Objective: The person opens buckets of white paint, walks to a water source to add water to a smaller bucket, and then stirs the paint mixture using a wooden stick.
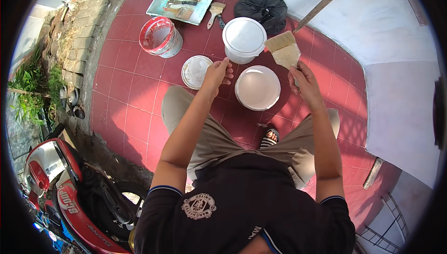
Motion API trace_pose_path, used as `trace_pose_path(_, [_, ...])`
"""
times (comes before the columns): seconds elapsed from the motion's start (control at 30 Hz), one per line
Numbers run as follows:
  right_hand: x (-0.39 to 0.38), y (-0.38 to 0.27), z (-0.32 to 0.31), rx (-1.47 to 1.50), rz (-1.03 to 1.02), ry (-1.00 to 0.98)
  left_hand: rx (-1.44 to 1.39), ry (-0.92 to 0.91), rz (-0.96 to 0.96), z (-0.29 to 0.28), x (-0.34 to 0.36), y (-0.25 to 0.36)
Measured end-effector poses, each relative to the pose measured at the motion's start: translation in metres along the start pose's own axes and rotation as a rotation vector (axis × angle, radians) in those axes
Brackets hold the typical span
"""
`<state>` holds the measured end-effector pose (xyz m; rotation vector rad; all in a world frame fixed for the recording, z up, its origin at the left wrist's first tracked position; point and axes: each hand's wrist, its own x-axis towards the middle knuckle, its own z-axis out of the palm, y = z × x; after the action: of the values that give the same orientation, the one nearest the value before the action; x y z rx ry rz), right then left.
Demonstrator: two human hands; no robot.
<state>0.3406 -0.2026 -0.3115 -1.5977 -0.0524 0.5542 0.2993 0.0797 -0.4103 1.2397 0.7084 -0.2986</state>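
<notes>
My right hand [302, 79] grips a wide paintbrush [284, 49] by its handle, bristles raised, right of the white lidded bucket [244, 37]. My left hand [220, 74] hangs with loosely curled, parted fingers and nothing visible in them, near that bucket and a flat white lidded tub [196, 68]. Between and below my hands stands an uncovered white bucket [257, 86] with pale cream liquid inside. A red-rimmed, paint-smeared bucket [172, 44] is at the back left. Beyond it lie a pale blue tray [156, 5] holding several brushes and tools, and another paintbrush [217, 10] beside the tray.
I am low over red floor tiles [116, 91]. A black bag [260, 9] and wooden pole [326, 1] are by the white wall [386, 35]. A red scooter [79, 207] is at lower left, footwear [74, 98] along the left edge, a metal rack [396, 214] at lower right.
</notes>
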Motion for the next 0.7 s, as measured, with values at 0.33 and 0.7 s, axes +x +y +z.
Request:
trace_pose_path(0.33, [-0.004,0.155,-0.086,-0.362,0.158,0.476,0.427,-0.004,0.112,-0.002,0.021,-0.116])
trace_pose_path(0.7, [0.003,0.144,-0.099,-0.562,0.398,0.207,0.3,-0.06,0.049,-0.004,0.023,-0.114])
